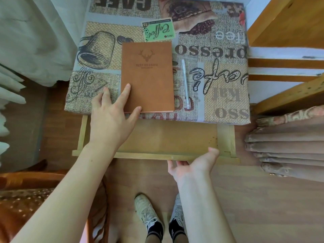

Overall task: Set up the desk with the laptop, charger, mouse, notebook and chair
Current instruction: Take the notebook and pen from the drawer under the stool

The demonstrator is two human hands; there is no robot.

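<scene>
A brown notebook (147,76) with a deer-head emblem lies closed on the desk (219,71), which is covered by a coffee-print cloth. My left hand (112,116) rests with spread fingers on the notebook's near left corner, thumb at its front edge. A white pen (185,85) lies just right of the notebook. An open wooden drawer (166,139) sticks out under the desk's front edge. My right hand (191,165) cups the drawer's front board from below, thumb on top. A chair (26,199) with a spotted brown seat stands at the lower left. No laptop, charger or mouse is in view.
White curtains (31,41) hang at the left. A wooden shelf unit (289,32) stands right of the desk, with folded brownish fabric (284,144) stacked beside it. My feet in white sneakers (149,214) stand on the wood floor below the drawer.
</scene>
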